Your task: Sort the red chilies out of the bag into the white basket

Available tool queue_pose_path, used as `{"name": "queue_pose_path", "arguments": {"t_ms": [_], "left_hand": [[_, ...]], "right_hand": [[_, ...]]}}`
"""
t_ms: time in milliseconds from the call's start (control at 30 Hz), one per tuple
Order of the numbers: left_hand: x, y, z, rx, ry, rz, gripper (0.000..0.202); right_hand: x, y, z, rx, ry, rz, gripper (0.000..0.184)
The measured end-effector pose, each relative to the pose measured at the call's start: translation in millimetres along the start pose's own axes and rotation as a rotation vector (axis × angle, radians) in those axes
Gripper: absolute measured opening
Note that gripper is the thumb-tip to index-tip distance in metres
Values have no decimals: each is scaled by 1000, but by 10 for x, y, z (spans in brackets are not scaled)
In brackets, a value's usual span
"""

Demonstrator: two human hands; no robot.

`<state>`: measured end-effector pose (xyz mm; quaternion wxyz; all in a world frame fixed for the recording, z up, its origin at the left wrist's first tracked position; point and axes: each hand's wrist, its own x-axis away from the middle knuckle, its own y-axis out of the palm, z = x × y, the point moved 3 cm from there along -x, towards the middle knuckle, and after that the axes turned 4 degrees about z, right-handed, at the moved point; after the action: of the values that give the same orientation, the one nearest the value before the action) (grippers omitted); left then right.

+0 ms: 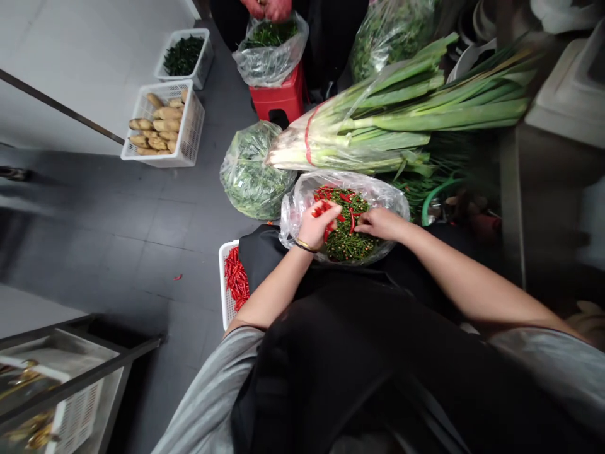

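A clear plastic bag [295, 208] rests on my lap, holding a heap of green stems and red chillies [347, 236]. My left hand [319, 224] is closed round a bunch of red chillies at the bag's left side. My right hand [380, 224] reaches into the bag from the right, its fingers pinched on a red chilli. A white basket [223, 284] holding red chillies [236, 280] stands on the floor by my left knee.
A bundle of leeks [378, 120] lies ahead, with bagged greens [250, 173] beside it. Another person's hands [267, 7] work over a bag on a red stool [278, 98]. White baskets hold potatoes [158, 123] and dark greens [183, 55]. A metal shelf [70, 372] stands near left.
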<state>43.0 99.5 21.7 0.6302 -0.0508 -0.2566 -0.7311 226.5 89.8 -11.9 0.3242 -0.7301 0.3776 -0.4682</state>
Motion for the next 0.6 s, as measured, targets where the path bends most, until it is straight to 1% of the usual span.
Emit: {"name": "queue_pose_path", "arguments": {"t_ms": [67, 100, 133, 200, 267, 367, 433, 467, 533, 600], "left_hand": [[-49, -124, -40, 72, -131, 13, 35], [-70, -178, -71, 71, -187, 13, 38], [-87, -220, -103, 50, -221, 10, 39], [-110, -256, -165, -13, -231, -16, 41], [-124, -227, -229, -64, -213, -48, 41], [-149, -113, -308, -109, -181, -58, 46], [-167, -32, -320, -111, -124, -50, 44], [-172, 0, -314, -97, -94, -51, 42], [-165, 32, -293, -34, -72, -54, 41], [-131, 15, -279, 59, -103, -46, 41]], "right_hand": [[-84, 40, 51, -2, 174, 15, 42], [-130, 57, 61, -14, 245, 35, 42], [-174, 68, 60, -34, 295, 57, 39], [-231, 57, 34, -92, 337, 109, 27], [-219, -16, -25, -166, 287, 181, 20], [-73, -211, -171, -292, 72, 338, 22], [51, -310, -257, -412, -63, 414, 25], [101, -328, -278, -502, -89, 435, 28], [164, -279, -281, -711, -66, 434, 37], [189, -122, -288, -844, -9, 356, 42]]}}
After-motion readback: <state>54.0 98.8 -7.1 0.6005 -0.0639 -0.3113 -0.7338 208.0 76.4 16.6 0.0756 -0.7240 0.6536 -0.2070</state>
